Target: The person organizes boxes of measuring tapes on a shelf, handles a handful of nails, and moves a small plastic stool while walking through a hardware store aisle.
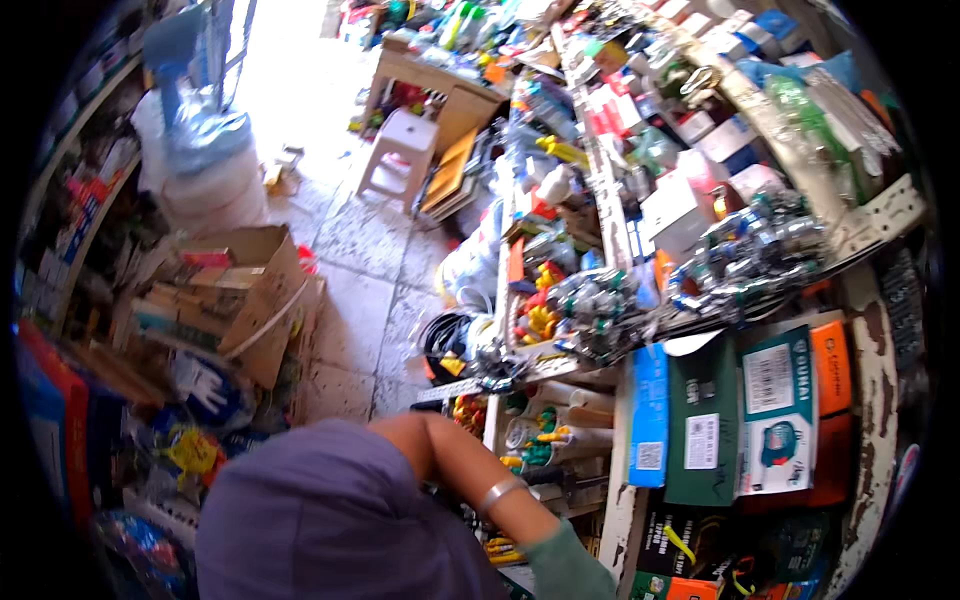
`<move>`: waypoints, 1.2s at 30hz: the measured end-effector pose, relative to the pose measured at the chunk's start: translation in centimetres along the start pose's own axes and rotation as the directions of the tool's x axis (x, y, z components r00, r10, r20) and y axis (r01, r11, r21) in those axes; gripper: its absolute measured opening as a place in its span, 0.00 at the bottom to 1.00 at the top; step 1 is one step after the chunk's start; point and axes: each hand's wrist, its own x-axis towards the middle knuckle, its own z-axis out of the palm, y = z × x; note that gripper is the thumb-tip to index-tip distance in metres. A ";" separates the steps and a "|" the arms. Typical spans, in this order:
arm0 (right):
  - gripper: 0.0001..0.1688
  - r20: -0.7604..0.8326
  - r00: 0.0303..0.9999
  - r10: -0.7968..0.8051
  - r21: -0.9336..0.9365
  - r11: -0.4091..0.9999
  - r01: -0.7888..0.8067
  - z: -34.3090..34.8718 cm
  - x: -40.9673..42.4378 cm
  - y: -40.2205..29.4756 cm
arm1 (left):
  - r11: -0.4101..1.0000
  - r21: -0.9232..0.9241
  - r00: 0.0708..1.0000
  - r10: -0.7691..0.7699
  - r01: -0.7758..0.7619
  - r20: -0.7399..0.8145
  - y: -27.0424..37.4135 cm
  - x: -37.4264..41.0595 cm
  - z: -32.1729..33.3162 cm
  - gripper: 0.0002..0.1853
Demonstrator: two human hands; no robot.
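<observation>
A rounded mass of purple-grey cloth (322, 510), apparently a person's covered head, fills the lower middle. A bare arm (457, 457) in a green sleeve (566, 566), with a silver bracelet (501, 495), enters from the lower right. It bends behind the cloth, so its fingers are hidden, and I cannot tell whether it is mine or what it holds. My left hand is out of view. Beside the arm, a shelf compartment holds white pipe-like tubes (577, 442) and yellow and green fittings (536, 450).
Product boxes, one picturing a tape measure (780, 454), stand on the right shelf. Chrome fittings (757, 247) crowd the ledge above. At left are an open cardboard box (259, 315) and a white sack (202, 187). A white stool (405, 135) stands on the tiled floor (352, 300).
</observation>
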 end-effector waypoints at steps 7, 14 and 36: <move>0.27 0.326 0.933 0.153 0.541 0.779 -0.316 7.3 -4.5 2.8 | 0.318 -0.575 0.559 -0.769 0.754 0.309 5.3 -18.3 -3.0 0.18; 0.32 0.652 0.743 -0.150 0.706 0.478 -0.522 16.7 -0.6 -0.2 | 0.046 -0.630 0.036 -0.999 0.776 -0.030 9.1 -33.2 -7.4 0.19; 0.25 0.987 0.149 -0.061 0.108 -0.435 -0.894 66.4 21.9 -10.1 | -0.356 -0.384 -0.505 -0.754 0.852 -0.421 17.3 -57.8 -38.7 0.18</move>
